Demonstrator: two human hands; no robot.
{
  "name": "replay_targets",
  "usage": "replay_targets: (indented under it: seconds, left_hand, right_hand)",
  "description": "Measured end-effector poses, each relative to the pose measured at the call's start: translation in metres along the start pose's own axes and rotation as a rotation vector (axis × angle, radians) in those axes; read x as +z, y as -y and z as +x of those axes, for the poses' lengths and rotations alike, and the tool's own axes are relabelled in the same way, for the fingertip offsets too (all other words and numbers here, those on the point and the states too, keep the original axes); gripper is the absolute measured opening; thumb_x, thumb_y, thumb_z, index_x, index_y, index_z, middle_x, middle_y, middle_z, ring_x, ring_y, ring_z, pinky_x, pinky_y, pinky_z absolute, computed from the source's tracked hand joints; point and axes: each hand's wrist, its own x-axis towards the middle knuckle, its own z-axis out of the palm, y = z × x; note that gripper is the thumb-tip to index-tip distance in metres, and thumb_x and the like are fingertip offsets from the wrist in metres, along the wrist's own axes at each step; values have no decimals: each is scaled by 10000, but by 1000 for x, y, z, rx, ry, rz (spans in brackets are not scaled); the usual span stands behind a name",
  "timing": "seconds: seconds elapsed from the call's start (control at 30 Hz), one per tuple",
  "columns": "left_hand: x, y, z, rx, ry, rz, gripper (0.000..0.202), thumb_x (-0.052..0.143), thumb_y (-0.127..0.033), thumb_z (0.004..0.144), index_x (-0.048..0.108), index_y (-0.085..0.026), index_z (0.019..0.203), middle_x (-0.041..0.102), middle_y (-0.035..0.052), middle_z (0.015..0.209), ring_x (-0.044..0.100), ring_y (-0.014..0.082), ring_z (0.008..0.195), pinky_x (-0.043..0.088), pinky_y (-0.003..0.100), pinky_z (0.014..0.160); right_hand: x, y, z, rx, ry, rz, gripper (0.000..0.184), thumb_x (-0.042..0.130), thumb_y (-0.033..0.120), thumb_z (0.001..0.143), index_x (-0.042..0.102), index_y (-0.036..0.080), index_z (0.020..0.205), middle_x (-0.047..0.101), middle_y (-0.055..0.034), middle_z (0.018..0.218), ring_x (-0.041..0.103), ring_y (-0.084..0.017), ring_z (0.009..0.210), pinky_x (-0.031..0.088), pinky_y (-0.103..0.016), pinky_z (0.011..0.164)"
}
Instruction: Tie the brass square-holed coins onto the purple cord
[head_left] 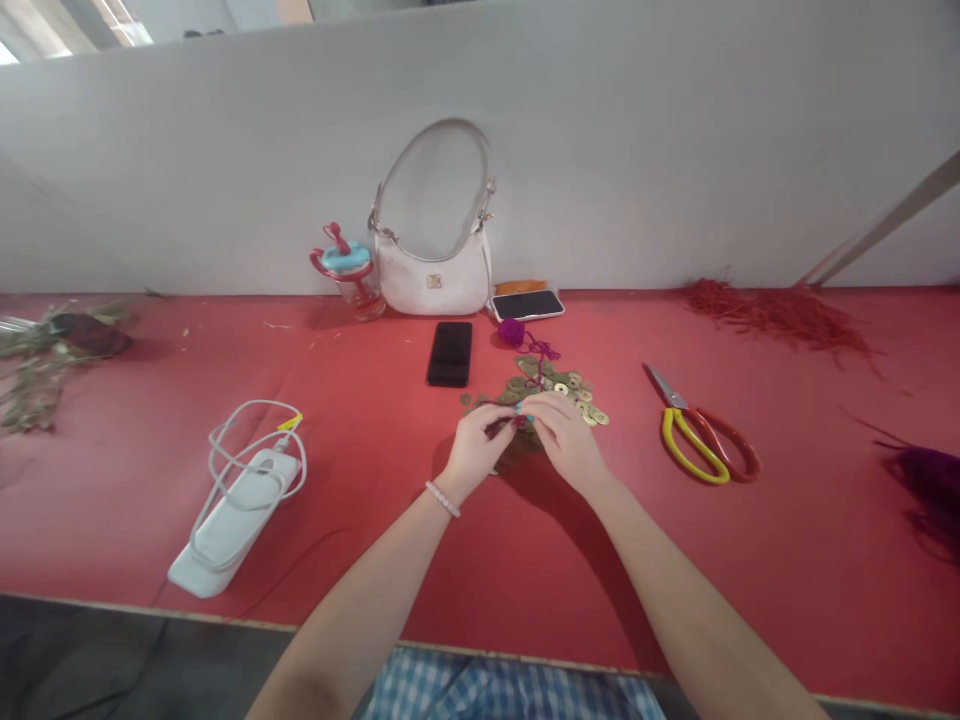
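Note:
My left hand [474,445], with a pale bead bracelet [443,499] on its wrist, is closed in a pinch. Its fingertips meet those of my right hand [564,440], also pinched, above a heap of brass-coloured coins with holes [592,412]. Whatever is between the fingers is too small and covered to make out. From a ball of purple yarn [511,333] just beyond the heap, a loose strand [541,350] runs down over the coins toward my fingers. Part of the heap is hidden beneath both hands.
Scissors with yellow and red handles [697,440] lie to the right. Behind the coins are a black phone [450,354], a white-edged phone [528,304], a handbag [435,275] and a cup [358,285]. A white power strip with cable [236,525] is left; red shreds [780,310] lie back right.

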Motion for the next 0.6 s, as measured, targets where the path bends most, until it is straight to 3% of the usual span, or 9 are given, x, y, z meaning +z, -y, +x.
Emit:
replay_targets:
  seconds: [0.33, 0.6]
  left_hand:
    - [-2, -5, 0, 63, 25, 36, 184, 514, -181, 788, 672, -165, 881, 646, 67, 842, 587, 148, 776, 472, 252, 687]
    - [-3, -3, 0, 55, 12, 60, 194, 521, -153, 776, 672, -160, 897, 641, 57, 824, 575, 128, 717, 466, 221, 616]
  right_hand:
    - [3, -1, 0, 352, 67, 268, 156, 416, 186, 809, 521, 201, 923, 632, -47, 815, 613, -177, 736, 486, -290, 639]
    - [-1, 3, 4, 381, 76, 208, 111, 481, 241, 779, 574, 181, 788, 642, -39, 733, 599, -164, 656, 473, -257, 579]
